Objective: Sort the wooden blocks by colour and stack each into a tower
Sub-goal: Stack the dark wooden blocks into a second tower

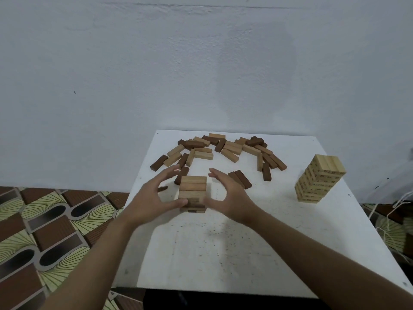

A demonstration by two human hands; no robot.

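Risk is a stray nudge: short stack point(192, 186) sits mid-table, left hand point(154, 198) and right hand point(228, 193) cupped either side, fingers spread, gripping nothing. Left thumb looks to touch its near-left corner; can't tell contact on the right. An uneven squeeze would skew the layers or tip it. Right hand sits just beside two dark blocks point(240, 179); a sweep right could drag them. Loose pile point(223, 148) lies far, tall pale tower point(319, 179) well apart at right, near the edge of the table point(223, 253). Working room is the near half; left edge runs close under the left forearm.
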